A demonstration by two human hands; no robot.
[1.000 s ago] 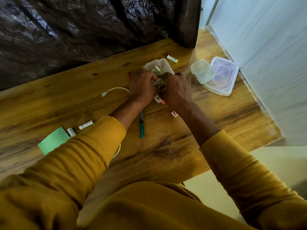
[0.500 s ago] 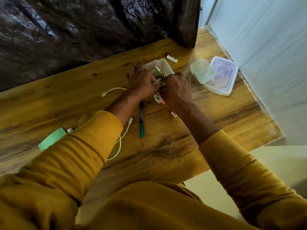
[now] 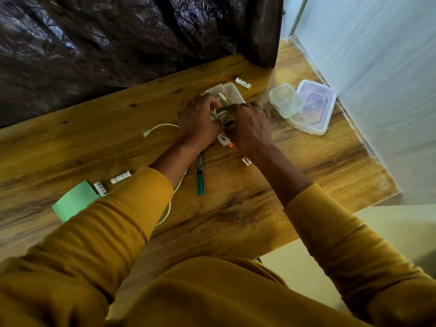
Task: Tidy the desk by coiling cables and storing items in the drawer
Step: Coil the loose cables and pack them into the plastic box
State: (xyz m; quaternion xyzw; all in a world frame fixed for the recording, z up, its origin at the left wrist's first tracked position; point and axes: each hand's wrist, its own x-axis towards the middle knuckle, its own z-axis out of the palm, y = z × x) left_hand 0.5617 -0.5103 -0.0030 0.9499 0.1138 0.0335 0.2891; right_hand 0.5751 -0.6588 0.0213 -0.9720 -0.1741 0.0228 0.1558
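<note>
My left hand (image 3: 197, 120) and my right hand (image 3: 250, 125) meet over a bundle of coiled white cable (image 3: 220, 112), both with fingers curled around its loops. The bundle sits at the near edge of a small clear plastic box (image 3: 232, 90) that holds more cable with a plug sticking up. Another white cable (image 3: 158, 128) runs left from under my left hand to a loose plug, and continues under my left forearm (image 3: 168, 208). A white and orange item (image 3: 225, 141) lies partly hidden beneath my hands.
On the wooden desk (image 3: 236, 208) lie a green-capped pen (image 3: 200, 173), white batteries (image 3: 120, 177) (image 3: 243, 82) (image 3: 101, 188), a green paper pad (image 3: 74, 200), a small white piece (image 3: 246, 160), and two clear containers (image 3: 315, 107) (image 3: 285, 99) at the right. A dark curtain (image 3: 118, 36) hangs behind.
My left hand reached toward the clear box, then drew back onto the cable bundle. My left sleeve shifted, covering then uncovering the batteries and green pad. The right hand stayed on the bundle.
</note>
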